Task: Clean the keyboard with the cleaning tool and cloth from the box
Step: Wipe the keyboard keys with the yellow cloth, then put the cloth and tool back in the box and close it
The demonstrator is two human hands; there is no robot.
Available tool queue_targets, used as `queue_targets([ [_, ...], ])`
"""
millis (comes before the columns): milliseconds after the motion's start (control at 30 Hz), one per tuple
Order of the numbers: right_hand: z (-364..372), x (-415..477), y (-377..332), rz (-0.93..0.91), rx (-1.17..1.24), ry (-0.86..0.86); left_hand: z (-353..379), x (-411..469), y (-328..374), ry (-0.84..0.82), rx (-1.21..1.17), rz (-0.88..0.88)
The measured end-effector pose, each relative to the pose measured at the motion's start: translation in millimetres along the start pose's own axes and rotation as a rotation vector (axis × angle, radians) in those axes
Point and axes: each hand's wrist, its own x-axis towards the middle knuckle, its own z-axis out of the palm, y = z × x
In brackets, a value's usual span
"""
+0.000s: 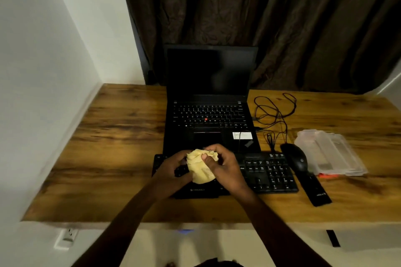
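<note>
- 2 hands, both working 1 yellow cloth [200, 169], which is sitting bunched up betw. them, just above the keyboard's mid section.
- L hand [173, 169] is gripping the cloth's left side, fingers curled round it.
- R hand [225, 169] is pinching the cloth's top w/ thumb and curled fingers.
- 1 black keyboard [267, 173] is lying on the wooden desk [119, 136] at the near side; its middle is hiding under the hands.
- 1 open laptop [208, 115], screen dark, is standing right behind the keyboard.
- 1 black mouse [296, 159] is resting just right of the keyboard, w/ tangled black cable [273, 112] behind it.
- 1 clear plastic box [329, 154] is lying right of the mouse; sth orange [328, 176] is poking out at its near edge, can't tell what.
- 1 long black bar [314, 188] is lying near the mouse, angled.
</note>
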Motion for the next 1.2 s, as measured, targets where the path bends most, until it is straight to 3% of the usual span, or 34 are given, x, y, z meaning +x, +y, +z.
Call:
queue_targets([
  [100, -21.6, -3.6, 7.8, -0.053, -0.042, 0.177, 24.6, 9.3, 17.6, 0.020, -0.112, 0.019],
  [233, -53.7, -6.4, 0.1, -0.057, 0.052, 0.163, 49.5, 19.0, 42.4, -0.033, -0.169, 0.070],
  [300, -75.2, -7.4, -3.9, -0.078, 0.035, 0.147, 62.0, 28.6, 56.2, -0.071, -0.114, 0.096],
  [500, -150.9, -10.4, 1.9, -0.094, -0.015, 0.211, 93.8, 68.9, 90.5, -0.111, 0.352, 0.094],
  [633, -193.3, -20.1, 13.6, 0.014, 0.081, 0.276, 120.5, 96.3, 113.0, -0.259, 0.312, 0.101],
  [833, -262.0, -42.4, 16.5, 0.150, 0.232, 0.149, 176.3, 137.4, 146.8, -0.285, 0.284, 0.146],
  [1200, -336.7, -14.8, 35.9, 0.093, -0.088, -0.058, 238.7, 209.9, 186.2, -0.573, 0.115, 0.231],
])
